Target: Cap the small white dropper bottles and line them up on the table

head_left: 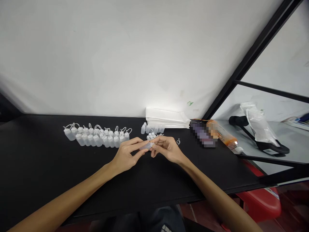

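Between my two hands a small translucent plastic bottle [145,146] lies on its side just above the black table. My left hand [127,153] grips its body between thumb and fingers. The fingers of my right hand [166,149] pinch the bottle's neck end; whether a cap is in them is hidden. Behind my hands lies a small heap of white caps [151,136]. Several small translucent bottles [154,129] stand just beyond the heap. To the left, rows of capped bottles [96,140] stand close together, with thin white loops at their tops.
A stack of white sheets or bags [166,118] lies against the wall. On the right are a blurred-out purple item [204,135] and an orange-labelled drink bottle [224,137] on its side. A black metal frame [241,69] rises there, and a red stool [263,203] stands below the table.
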A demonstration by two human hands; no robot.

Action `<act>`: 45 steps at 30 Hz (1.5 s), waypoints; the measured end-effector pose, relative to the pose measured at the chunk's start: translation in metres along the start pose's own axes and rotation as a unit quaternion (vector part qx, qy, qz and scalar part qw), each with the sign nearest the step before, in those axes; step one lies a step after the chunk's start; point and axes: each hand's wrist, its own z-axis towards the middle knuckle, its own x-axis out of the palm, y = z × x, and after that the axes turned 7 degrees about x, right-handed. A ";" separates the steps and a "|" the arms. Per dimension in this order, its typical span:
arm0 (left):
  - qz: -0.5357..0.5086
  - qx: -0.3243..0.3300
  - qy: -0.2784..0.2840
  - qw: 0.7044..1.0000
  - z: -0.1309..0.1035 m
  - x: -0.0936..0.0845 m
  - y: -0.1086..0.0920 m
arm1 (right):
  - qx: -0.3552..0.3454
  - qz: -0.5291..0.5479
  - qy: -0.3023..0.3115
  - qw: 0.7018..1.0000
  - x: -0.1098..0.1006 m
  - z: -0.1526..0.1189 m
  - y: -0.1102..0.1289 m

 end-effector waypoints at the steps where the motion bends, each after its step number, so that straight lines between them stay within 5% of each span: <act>1: 0.011 0.014 -0.003 1.000 -0.001 0.000 0.001 | 0.003 0.006 0.002 1.000 0.000 0.000 0.000; 15: 0.167 0.114 0.069 0.977 -0.006 -0.006 0.005 | 0.043 0.044 0.008 0.998 0.000 -0.001 0.006; 20: 0.150 0.119 0.068 0.979 -0.003 -0.008 0.004 | 0.059 0.034 0.027 0.997 -0.003 0.000 0.008; 27: 0.094 0.010 0.109 0.990 0.000 -0.005 0.003 | 0.063 -0.023 0.038 0.997 -0.005 0.001 0.005; 31: -0.058 -0.138 0.100 0.984 0.007 -0.006 0.000 | 0.072 -0.021 0.034 0.997 -0.014 0.000 0.012; 37: -0.320 -0.311 0.072 0.892 0.017 -0.009 -0.006 | 0.054 -0.028 -0.012 0.998 -0.032 -0.001 0.018; 41: -0.420 -0.344 0.056 0.838 0.019 -0.008 -0.010 | 0.049 -0.035 -0.007 0.998 -0.031 0.000 0.014; 45: -0.456 -0.360 0.015 0.814 0.019 -0.006 -0.013 | 0.071 -0.034 0.027 0.997 -0.020 0.002 0.008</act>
